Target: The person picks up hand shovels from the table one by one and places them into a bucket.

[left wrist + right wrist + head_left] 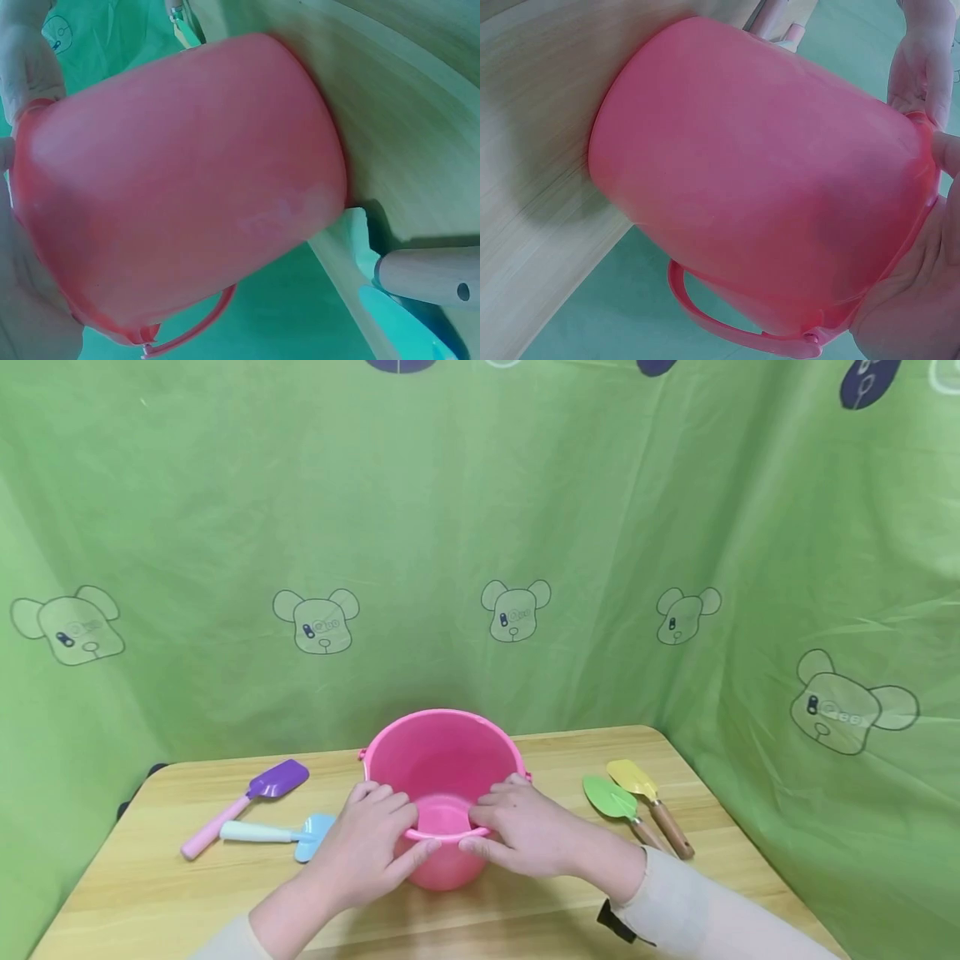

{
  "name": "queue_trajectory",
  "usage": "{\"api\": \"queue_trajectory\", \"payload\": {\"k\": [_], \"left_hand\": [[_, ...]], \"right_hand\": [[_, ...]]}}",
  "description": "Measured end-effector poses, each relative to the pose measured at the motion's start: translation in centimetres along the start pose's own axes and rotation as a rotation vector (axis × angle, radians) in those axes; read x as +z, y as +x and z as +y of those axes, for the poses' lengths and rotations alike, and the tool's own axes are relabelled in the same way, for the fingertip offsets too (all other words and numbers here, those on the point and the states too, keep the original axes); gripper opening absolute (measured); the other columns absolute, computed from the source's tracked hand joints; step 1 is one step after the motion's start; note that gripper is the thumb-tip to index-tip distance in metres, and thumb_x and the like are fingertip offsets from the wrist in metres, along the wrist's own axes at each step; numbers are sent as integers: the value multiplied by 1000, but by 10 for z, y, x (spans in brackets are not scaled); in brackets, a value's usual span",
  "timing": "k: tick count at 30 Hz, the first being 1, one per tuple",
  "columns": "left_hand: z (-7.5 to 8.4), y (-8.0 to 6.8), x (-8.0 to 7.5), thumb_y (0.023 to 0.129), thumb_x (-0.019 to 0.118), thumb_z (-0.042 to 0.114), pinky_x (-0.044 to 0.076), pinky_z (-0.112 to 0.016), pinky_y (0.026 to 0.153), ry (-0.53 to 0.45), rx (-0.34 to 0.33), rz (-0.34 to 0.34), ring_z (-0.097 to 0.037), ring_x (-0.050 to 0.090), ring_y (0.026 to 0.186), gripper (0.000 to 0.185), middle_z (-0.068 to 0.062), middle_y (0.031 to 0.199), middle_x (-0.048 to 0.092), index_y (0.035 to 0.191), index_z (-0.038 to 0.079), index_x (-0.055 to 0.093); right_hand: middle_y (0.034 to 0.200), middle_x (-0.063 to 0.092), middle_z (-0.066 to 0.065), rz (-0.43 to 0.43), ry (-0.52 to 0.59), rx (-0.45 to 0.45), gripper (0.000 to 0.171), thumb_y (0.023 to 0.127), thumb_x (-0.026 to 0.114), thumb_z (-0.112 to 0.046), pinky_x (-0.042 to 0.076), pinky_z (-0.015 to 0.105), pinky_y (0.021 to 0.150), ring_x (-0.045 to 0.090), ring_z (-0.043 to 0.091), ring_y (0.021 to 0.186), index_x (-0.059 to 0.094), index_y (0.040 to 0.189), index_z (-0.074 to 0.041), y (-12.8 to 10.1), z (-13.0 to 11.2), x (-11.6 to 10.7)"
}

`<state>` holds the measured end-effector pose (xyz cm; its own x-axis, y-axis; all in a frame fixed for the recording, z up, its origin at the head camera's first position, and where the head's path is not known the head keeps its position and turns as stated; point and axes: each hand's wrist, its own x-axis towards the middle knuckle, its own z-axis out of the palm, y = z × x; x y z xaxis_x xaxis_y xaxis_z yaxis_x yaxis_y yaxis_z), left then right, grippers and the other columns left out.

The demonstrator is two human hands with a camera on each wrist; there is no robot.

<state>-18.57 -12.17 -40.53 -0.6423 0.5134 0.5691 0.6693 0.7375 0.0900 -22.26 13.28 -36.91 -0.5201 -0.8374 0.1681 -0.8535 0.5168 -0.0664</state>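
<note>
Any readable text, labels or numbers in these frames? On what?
None readable.
Green backdrop: printed bear heads with tiny marks on the faces, too small to read.
Pink bucket, shovels, table: no text visible.

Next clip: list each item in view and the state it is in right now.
pink bucket: upright on the table, empty, gripped at near rim
left hand: grips rim
right hand: grips rim
purple shovel: flat, untouched
light blue shovel: flat, partly hidden behind the left hand
green trowel: flat, untouched
yellow trowel: flat, untouched
</note>
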Motion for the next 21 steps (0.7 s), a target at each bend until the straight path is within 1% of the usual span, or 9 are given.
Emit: {"api": "queue_trajectory", "payload": {"k": [4,8,11,13,17,21], "left_hand": [[0,1,-3,97,57,53,35,-37,89,-19,-3,-27,-9,37,74,38,15,71,36,75,23,52],[-2,2,-5,97,56,53,36,-38,92,-28,4,-51,-8,41,77,35,13,74,43,78,24,53],[-4,2,-6,97,58,50,37,-39,93,-48,18,-43,-7,44,79,31,13,78,47,82,24,56],[-5,2,-7,96,60,48,38,-39,93,-64,26,-32,-7,45,80,28,14,80,48,84,23,57],[-6,3,-11,93,65,45,37,-41,94,-93,27,-22,-6,46,81,25,14,82,50,88,20,60],[-8,5,-17,91,67,42,37,-43,95,-91,16,-16,-7,49,86,24,12,88,55,93,19,61]], "right_hand": [[67,38,-15,-5,4,4,32,99,57,-46,33,31,78,39,9,71,49,75,-27,0,0,0],[67,39,-15,-9,0,3,33,100,54,-48,33,31,78,39,9,71,49,75,-27,0,0,-1],[68,38,-15,-4,-11,-3,36,101,49,-52,32,30,78,38,8,71,48,75,-27,0,0,-2],[68,38,-15,2,-16,-9,38,102,46,-54,33,30,78,38,8,70,48,75,-27,0,0,-2],[68,38,-15,9,-11,-15,39,102,45,-54,33,30,78,38,8,70,48,74,-27,0,0,-2],[68,39,-15,-1,-3,-3,37,102,47,-53,33,30,79,39,8,71,49,75,-27,0,-1,-1]]}}
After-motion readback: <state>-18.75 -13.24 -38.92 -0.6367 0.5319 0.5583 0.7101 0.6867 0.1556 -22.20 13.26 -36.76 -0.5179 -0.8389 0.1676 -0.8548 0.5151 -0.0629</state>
